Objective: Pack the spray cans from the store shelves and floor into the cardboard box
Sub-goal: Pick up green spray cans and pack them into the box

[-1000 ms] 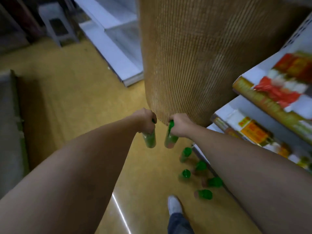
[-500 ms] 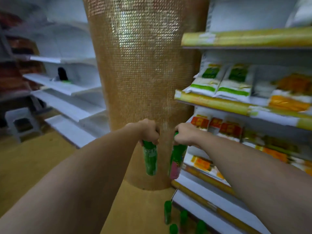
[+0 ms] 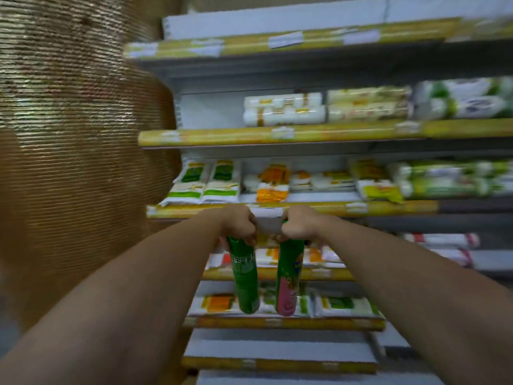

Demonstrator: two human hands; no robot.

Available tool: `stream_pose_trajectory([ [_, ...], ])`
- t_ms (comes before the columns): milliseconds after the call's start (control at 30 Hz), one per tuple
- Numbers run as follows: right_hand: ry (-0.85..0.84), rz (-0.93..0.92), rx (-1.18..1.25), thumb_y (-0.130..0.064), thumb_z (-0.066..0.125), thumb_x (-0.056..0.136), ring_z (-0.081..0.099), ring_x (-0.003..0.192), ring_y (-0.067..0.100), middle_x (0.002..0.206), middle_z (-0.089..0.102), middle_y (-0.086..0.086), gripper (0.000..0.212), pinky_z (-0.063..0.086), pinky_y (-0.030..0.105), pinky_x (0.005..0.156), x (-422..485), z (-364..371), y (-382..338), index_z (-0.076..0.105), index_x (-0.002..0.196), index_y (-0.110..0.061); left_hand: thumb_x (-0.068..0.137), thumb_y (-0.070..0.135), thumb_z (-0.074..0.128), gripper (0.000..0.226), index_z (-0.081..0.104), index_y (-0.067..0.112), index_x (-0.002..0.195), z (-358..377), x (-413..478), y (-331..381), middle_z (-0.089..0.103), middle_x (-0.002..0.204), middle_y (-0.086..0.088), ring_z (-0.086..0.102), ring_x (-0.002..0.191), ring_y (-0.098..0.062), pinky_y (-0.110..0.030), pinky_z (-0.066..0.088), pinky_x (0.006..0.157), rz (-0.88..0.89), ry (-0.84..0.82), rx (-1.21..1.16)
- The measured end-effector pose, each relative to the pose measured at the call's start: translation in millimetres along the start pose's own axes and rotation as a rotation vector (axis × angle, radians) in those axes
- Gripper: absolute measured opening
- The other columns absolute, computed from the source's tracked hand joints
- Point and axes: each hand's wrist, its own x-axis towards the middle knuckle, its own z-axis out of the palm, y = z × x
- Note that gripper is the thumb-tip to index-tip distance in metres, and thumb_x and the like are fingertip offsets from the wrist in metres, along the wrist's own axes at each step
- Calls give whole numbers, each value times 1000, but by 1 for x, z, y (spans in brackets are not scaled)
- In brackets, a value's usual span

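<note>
My left hand (image 3: pixel 241 225) grips the top of a green spray can (image 3: pixel 245 279) that hangs down from my fist. Beside it, my right hand (image 3: pixel 298 225) holds another green spray can (image 3: pixel 288 279) by its top; this one has a pink patch on its lower half. Both cans hang upright side by side, a small gap between them, in front of the store shelves. Both arms are stretched forward. No cardboard box and no floor cans are in view.
Store shelves (image 3: pixel 283 133) with yellow price strips fill the centre and right, stocked with white, green and orange packets (image 3: pixel 283 108). A wide golden mosaic pillar (image 3: pixel 75 151) stands at the left, close to the shelf end.
The view has swung up and to the right, from the floor to the shelves. The cans on the floor have left the view. Both hands still hold their cans side by side.
</note>
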Motion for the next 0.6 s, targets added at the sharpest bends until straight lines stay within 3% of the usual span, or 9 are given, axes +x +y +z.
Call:
stream_pose_trajectory([
  [200, 68, 241, 48, -30, 73, 85, 69, 79, 31, 96, 68, 17, 29, 64, 45, 62, -72, -47, 128, 70, 100, -6, 85, 15, 76, 25, 71, 15, 110, 42, 30, 144, 59, 112, -11, 63, 99, -32, -42, 64, 60, 214, -54, 26],
  [400, 118, 418, 28, -29, 75, 85, 70, 79, 31, 88, 66, 15, 31, 62, 37, 58, -162, -90, 261, 68, 99, -2, 88, 14, 74, 26, 70, 13, 113, 93, 35, 304, 61, 102, -7, 65, 82, -25, -34, 59, 50, 422, -151, 40],
  [500, 133, 507, 18, -36, 77, 85, 69, 84, 28, 97, 69, 14, 34, 62, 37, 62, -208, -103, 326, 72, 101, -6, 91, 15, 73, 24, 68, 12, 115, 118, 30, 379, 60, 114, -9, 63, 94, -31, -33, 60, 55, 506, -227, 12],
  [600, 147, 594, -40, -37, 75, 86, 66, 81, 25, 95, 68, 12, 31, 59, 37, 68, -257, -114, 384, 73, 99, -8, 91, 16, 73, 22, 68, 14, 112, 147, 22, 449, 61, 112, -11, 66, 94, -31, -39, 64, 62, 608, -256, 22],
])
